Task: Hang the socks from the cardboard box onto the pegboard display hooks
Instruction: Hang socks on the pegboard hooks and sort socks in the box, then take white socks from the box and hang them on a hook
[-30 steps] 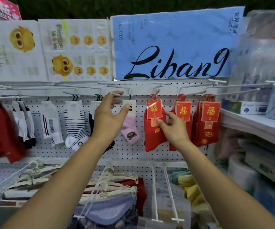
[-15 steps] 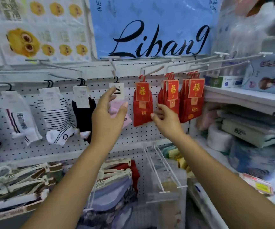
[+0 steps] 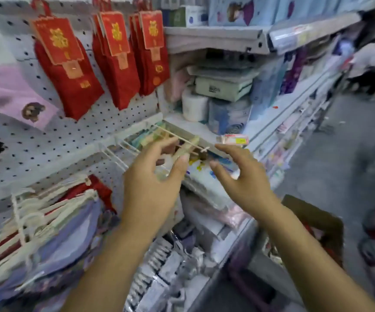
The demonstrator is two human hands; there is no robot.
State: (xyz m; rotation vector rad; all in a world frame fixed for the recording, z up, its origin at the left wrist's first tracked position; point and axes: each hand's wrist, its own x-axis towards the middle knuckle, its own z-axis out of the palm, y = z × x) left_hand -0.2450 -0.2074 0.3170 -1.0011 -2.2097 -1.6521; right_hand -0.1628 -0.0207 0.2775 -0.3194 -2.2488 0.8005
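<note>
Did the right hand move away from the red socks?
Yes. The right hand dropped down from the red socks on the pegboard, toward the lower wire hooks.

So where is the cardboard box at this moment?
In the head view the cardboard box sits low on the right, on the aisle floor just beyond the right hand's forearm, with red items showing inside it.

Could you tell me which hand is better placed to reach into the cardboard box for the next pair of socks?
Probably the right hand. Both hands are empty and open, but the cardboard box sits low on the right, just beyond the right forearm, while the left hand would have to cross over.
</note>
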